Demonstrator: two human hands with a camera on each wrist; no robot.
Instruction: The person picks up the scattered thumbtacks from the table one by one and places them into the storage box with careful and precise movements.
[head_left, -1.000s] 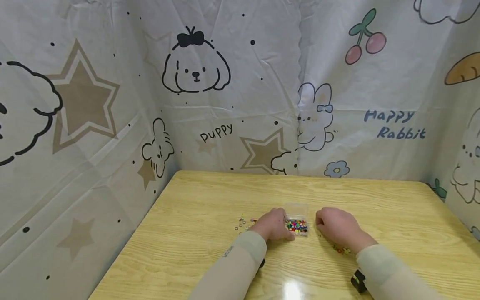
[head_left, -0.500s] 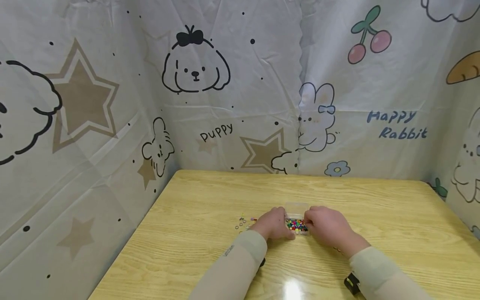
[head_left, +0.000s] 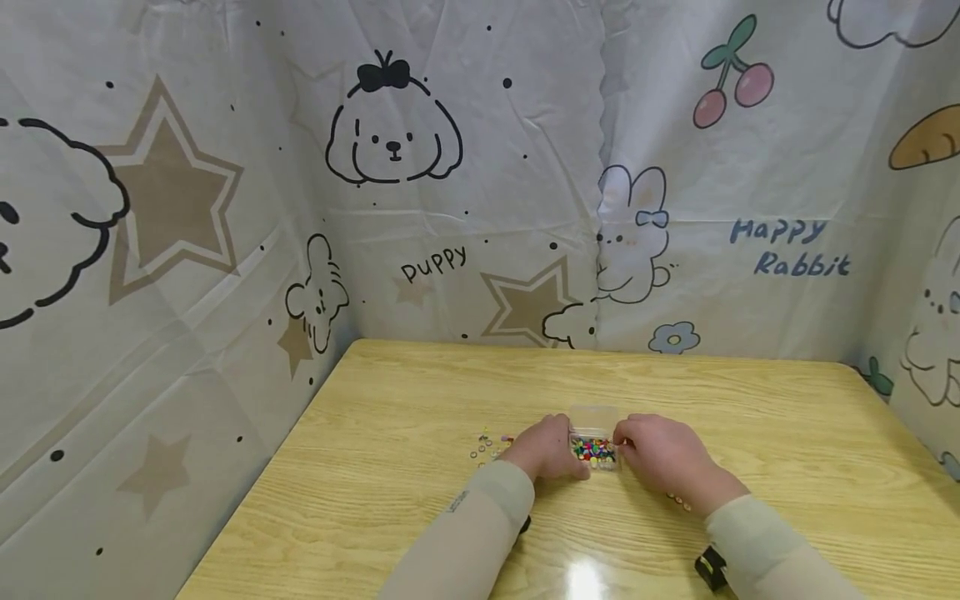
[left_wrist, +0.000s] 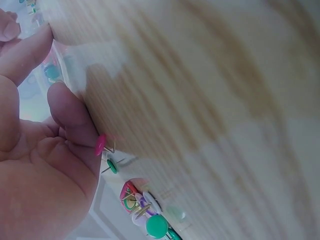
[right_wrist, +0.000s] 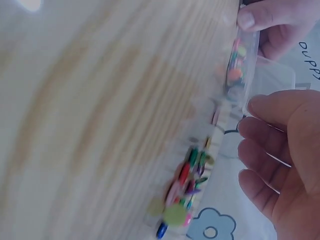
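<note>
The right hand [head_left: 666, 450] has drawn slightly back from one box [right_wrist: 254, 59] of uncountably many tacks [head_left: 592, 451], fingers loosely bent; the left hand [head_left: 546, 448] grips it.

On the cloth [head_left: 480, 200] you are seeing "puppy" [head_left: 435, 264] and "Happy Rabbit" [head_left: 791, 247]; your left sleeve [head_left: 465, 537] is bearing letters [head_left: 457, 501] too small to read.
</note>
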